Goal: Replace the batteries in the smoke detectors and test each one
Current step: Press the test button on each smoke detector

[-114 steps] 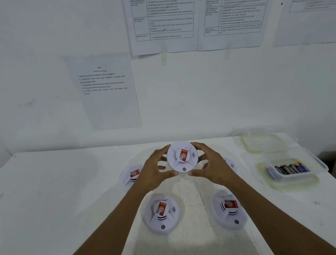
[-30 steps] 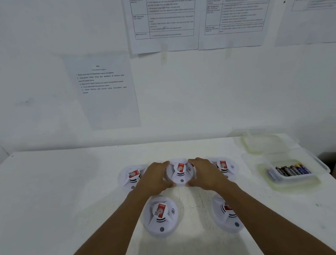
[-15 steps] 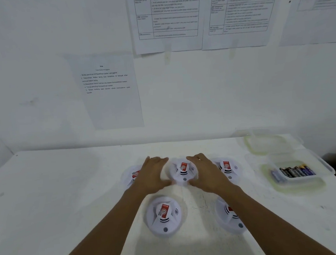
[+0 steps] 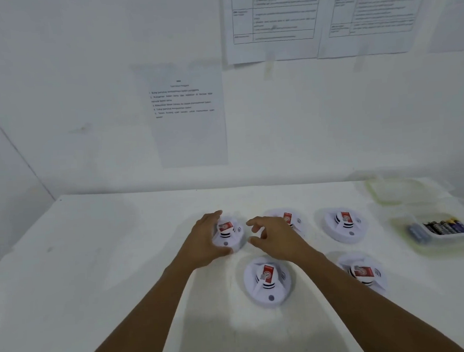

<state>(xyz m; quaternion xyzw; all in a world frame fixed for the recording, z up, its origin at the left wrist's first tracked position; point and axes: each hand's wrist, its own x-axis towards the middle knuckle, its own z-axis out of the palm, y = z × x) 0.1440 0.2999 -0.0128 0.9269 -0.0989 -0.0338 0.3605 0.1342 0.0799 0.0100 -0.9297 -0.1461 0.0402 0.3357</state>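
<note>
The left hand [image 4: 205,241] cups the far-left smoke detector [image 4: 229,235], fingers spread around its left rim and thumb at its near edge, seemingly touching it, though motion blur makes that uncertain. The right hand [image 4: 276,238] hovers just right of it, fingers loosely curled and apart, holding nothing. Five white detectors sit on the white table [image 4: 94,268], each bearing a red label too blurred to read. At the right, a clear tray [image 4: 449,243] holds batteries [image 4: 446,228]. Printed sheets [image 4: 184,102] on the wall carry small illegible text.
</note>
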